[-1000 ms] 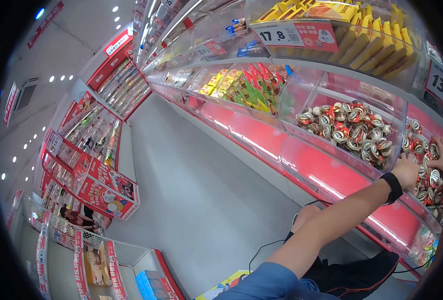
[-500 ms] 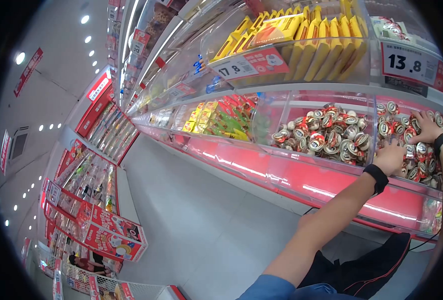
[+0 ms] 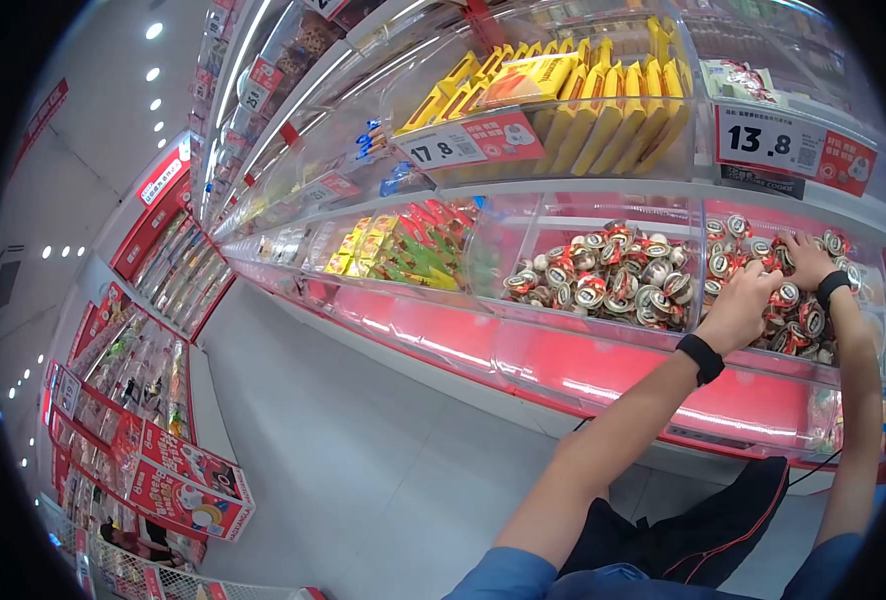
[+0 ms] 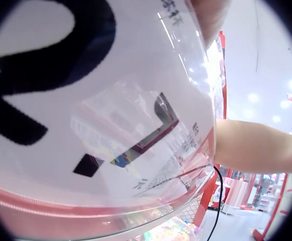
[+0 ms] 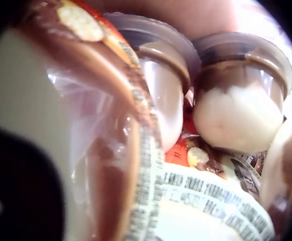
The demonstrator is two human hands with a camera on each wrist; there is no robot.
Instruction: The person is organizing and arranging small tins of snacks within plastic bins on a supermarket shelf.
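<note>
Small round cups with brown and white filling [image 3: 788,325] lie heaped in the right-hand clear bin [image 3: 858,372]. Over their left side is my left hand [image 3: 738,312], back of the hand up; its fingertips are hidden, so any hold cannot be told. My right hand [image 3: 810,262] rests on the cups just behind it, fingers spread. Close up in the right wrist view are cups [image 5: 238,108] below a blurred strip of skin. The left wrist view is filled by a price label [image 4: 131,125] behind clear plastic, with part of a hand at the top edge.
A neighbouring bin of similar cups [image 3: 613,280] adjoins on the left, behind a clear front wall. Above are a shelf edge [image 3: 603,187], yellow packets [image 3: 603,115] and a 13.8 price label [image 3: 768,140]. The grey aisle floor [image 3: 363,430] lies to the left.
The head view has turned, so the bins stand further left in it. My left hand has lifted slightly from among the cups and come closer to my right hand, which stays on the heap.
</note>
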